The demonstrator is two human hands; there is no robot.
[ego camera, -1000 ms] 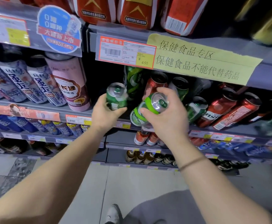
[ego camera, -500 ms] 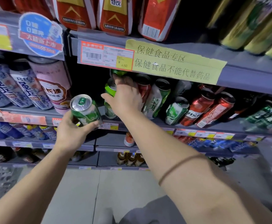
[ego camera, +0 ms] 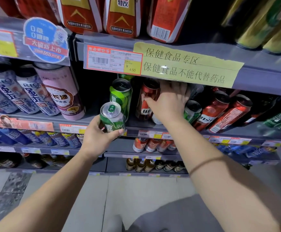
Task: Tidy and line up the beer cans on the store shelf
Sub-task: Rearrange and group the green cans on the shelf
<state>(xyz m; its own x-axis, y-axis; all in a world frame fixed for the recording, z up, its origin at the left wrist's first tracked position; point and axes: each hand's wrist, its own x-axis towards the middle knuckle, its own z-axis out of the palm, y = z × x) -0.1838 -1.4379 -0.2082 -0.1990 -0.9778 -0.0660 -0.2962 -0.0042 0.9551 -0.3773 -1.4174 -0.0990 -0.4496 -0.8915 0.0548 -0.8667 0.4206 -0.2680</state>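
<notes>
— Both hands are busy, so let us take them one at a time. Our left hand (ego camera: 101, 136) is wrapped round a green can (ego camera: 112, 118), thumb on the near side and fingers curled behind, holding it out in front of the shelf edge (ego camera: 133, 129), not yet on the shelf.

— And our right hand (ego camera: 169, 104)?

— It reaches deeper, fingers spread over the red can (ego camera: 147, 97) in the front row; whether it truly grips that can or only steadies it we cannot tell, since the palm hides the far side.

— Take the standing green can (ego camera: 121, 95) as our landmark. Where does the held one lie from it?

— Just in front of it and a little lower, nearly touching (its top tips toward us, so the pull tab shows). Its long axis runs close to upright, leaning slightly, much as the landmark can leans.

— So which hand matters next?

— The left, we judge. It is the nearer to the landmark, and the dark gap to the left of that can looks like the free spot. Our right hand sits on the landmark's other side, among the red cans and another green can (ego camera: 192, 111) beyond it.

— What does the move call for?

— Probably lifting the held can over the shelf edge and setting it level with the landmark.
</notes>
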